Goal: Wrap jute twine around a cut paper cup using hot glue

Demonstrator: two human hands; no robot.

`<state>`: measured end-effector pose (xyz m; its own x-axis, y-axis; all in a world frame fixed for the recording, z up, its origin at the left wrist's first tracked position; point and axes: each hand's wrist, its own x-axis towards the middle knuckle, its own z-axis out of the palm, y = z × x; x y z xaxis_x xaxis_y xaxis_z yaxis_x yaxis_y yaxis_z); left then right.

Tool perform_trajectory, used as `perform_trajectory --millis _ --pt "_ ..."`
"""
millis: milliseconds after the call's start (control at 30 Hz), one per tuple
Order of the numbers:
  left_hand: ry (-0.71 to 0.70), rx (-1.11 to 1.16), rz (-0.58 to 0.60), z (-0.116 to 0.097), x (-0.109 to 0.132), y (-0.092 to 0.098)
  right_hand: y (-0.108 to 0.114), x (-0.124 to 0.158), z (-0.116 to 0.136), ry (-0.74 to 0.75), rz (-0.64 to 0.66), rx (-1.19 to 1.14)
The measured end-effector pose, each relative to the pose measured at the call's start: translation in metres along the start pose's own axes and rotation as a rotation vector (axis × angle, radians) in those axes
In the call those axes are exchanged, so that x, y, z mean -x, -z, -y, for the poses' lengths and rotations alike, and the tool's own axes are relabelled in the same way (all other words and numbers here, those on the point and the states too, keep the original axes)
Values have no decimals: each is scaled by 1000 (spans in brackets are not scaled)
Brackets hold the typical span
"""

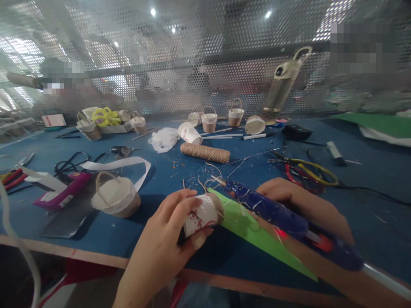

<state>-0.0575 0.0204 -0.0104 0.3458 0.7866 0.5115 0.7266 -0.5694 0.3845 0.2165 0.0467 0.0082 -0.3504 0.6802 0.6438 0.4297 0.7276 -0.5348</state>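
Observation:
My left hand (167,233) is closed around a white paper cup (201,215) printed with red blossom branches. The cup lies tilted on its side, and brown twine (218,208) wraps its right end. In my right hand (308,211) is a blue glue gun (272,208), its nozzle just above and right of the cup. The far end of a clear glue stick (382,276) sticks out of the gun's back. Under the gun, a bright green strip (247,229) lies on the table. A roll of twine (205,152) rests beyond the cup.
A small twine-and-cup basket (117,196) stands left of my hand, beside a dark phone (69,220) and purple box (64,192). Scissors (313,171) with cords lie right. More baskets (209,122) and a tilted-looking bottle (281,92) line the back by a perforated screen (192,55).

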Motion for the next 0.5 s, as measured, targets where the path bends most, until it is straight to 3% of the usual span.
perform_trajectory --millis 200,267,300,333,367,500 --pt "18 -17 -18 1 0 0 0 2 1 -29 -107 60" --pt "36 -10 -19 1 0 0 6 2 -1 36 -56 62" --pt "43 -5 -15 1 0 0 10 2 -3 121 94 22" --pt "48 -1 -10 1 0 0 14 2 -5 144 142 4" --pt "51 0 -6 2 1 0 18 3 -7 112 66 0" --pt "55 -3 -2 2 2 0 21 5 -7 207 165 21"
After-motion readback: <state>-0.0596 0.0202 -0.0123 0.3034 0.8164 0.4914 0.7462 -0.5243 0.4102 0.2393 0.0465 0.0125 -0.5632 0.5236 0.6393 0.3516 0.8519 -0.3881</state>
